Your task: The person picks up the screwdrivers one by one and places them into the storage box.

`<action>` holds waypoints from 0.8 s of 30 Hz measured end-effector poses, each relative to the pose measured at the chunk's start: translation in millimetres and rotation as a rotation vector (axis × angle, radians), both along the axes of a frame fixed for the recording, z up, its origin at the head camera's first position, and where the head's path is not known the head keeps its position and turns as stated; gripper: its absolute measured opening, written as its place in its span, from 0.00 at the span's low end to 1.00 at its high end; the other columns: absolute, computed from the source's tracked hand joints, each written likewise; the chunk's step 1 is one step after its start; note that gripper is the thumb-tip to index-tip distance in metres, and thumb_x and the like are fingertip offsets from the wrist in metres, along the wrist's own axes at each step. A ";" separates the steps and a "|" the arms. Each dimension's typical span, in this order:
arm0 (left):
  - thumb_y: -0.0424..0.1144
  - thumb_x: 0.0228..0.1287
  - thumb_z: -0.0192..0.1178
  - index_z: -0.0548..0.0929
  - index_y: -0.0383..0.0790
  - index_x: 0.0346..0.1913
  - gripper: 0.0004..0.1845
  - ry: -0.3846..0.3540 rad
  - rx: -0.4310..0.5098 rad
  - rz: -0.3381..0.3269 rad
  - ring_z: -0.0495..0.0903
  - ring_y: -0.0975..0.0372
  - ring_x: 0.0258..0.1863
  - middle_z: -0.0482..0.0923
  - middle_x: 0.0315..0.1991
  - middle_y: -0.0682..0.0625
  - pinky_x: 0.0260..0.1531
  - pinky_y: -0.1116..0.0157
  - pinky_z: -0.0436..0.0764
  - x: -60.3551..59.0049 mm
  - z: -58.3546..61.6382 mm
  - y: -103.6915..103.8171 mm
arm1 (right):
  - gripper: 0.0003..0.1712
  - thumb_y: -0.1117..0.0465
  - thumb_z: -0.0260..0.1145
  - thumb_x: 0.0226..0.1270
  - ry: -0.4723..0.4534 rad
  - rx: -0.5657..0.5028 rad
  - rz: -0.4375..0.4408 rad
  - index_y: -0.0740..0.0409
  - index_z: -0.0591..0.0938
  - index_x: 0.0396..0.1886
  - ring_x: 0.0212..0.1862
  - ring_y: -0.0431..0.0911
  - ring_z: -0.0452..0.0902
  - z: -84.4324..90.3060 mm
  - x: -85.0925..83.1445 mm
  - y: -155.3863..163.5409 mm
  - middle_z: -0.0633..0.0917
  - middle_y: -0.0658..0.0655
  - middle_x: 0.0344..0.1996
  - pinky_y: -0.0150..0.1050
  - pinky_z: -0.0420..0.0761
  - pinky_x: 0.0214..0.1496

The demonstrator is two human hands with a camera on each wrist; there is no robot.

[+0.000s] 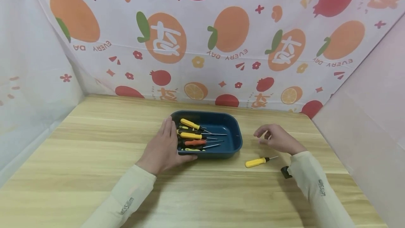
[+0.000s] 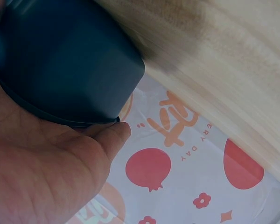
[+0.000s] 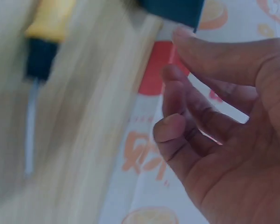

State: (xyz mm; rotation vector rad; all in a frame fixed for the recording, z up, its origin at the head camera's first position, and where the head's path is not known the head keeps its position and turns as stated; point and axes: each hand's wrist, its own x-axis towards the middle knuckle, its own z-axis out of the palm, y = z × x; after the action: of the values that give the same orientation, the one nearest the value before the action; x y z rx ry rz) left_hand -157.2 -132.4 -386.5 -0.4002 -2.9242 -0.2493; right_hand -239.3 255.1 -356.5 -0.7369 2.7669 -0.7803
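Note:
A dark blue plastic box stands on the wooden table. My left hand grips its left end, thumb along the near wall and fingers at the rim; the left wrist view shows the palm against the box's wall. Inside lie several screwdrivers with yellow, black and orange-red handles, their shafts pointing right. My right hand hovers right of the box, fingers loosely bent and holding nothing. Below it, a yellow-handled screwdriver lies on the table, its shaft clear in the right wrist view.
The wooden table reaches back to a white cloth printed with fruit, hanging behind the box. Pale side walls close off the left and right. A small black object shows at the right sleeve.

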 end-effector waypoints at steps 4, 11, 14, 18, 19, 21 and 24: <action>0.79 0.43 0.66 0.56 0.18 0.73 0.73 0.010 0.014 0.004 0.65 0.39 0.69 0.56 0.73 0.26 0.62 0.49 0.76 0.0 -1.3 0.4 | 0.16 0.64 0.75 0.63 -0.084 0.038 0.003 0.66 0.86 0.49 0.37 0.46 0.79 -6.4 2.6 14.3 0.87 0.61 0.44 0.37 0.81 0.38; 0.79 0.44 0.66 0.57 0.17 0.73 0.73 0.024 0.002 0.002 0.65 0.39 0.69 0.56 0.73 0.26 0.61 0.50 0.77 1.7 -1.8 -0.1 | 0.22 0.57 0.81 0.55 -0.201 0.070 0.044 0.62 0.87 0.48 0.44 0.49 0.77 -15.6 6.0 28.1 0.87 0.55 0.45 0.41 0.79 0.44; 0.80 0.44 0.65 0.57 0.17 0.73 0.73 0.022 -0.008 0.000 0.64 0.39 0.70 0.56 0.73 0.26 0.62 0.50 0.76 2.2 -1.5 -0.4 | 0.21 0.56 0.82 0.53 -0.215 0.066 0.095 0.60 0.88 0.44 0.43 0.48 0.77 -21.8 5.7 31.6 0.87 0.53 0.41 0.39 0.79 0.44; 0.80 0.45 0.64 0.57 0.17 0.73 0.73 0.015 -0.022 0.001 0.63 0.38 0.71 0.55 0.74 0.25 0.63 0.49 0.75 2.4 -1.0 -0.4 | 0.16 0.57 0.82 0.52 -0.254 0.035 0.122 0.56 0.87 0.39 0.38 0.46 0.75 -29.5 6.1 34.7 0.85 0.50 0.36 0.35 0.78 0.41; 0.80 0.45 0.64 0.56 0.17 0.73 0.73 0.012 -0.022 0.001 0.63 0.38 0.71 0.55 0.74 0.25 0.63 0.49 0.75 2.5 -0.9 -0.3 | 0.15 0.58 0.82 0.53 -0.259 0.024 0.129 0.56 0.87 0.38 0.37 0.45 0.75 -31.1 6.4 35.2 0.85 0.50 0.35 0.34 0.78 0.40; 0.80 0.46 0.63 0.57 0.17 0.73 0.72 0.005 -0.025 0.000 0.62 0.37 0.72 0.54 0.74 0.25 0.64 0.49 0.74 2.7 -0.7 0.1 | 0.14 0.60 0.82 0.53 -0.259 0.003 0.144 0.56 0.87 0.36 0.35 0.44 0.75 -33.8 7.2 36.0 0.84 0.50 0.33 0.33 0.78 0.38; 0.80 0.47 0.62 0.57 0.17 0.73 0.72 -0.014 -0.024 0.000 0.59 0.37 0.73 0.53 0.75 0.25 0.65 0.49 0.72 3.2 -0.7 0.7 | 0.11 0.64 0.81 0.53 -0.243 -0.031 0.175 0.58 0.87 0.35 0.33 0.41 0.76 -37.0 8.3 36.3 0.85 0.50 0.32 0.32 0.80 0.36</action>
State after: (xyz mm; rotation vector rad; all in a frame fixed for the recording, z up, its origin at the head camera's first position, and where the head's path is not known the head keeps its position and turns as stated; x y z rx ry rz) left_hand -154.0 -131.7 -387.2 -0.4030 -2.9438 -0.2187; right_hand -231.0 291.4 -393.5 -0.8176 2.4428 -0.8184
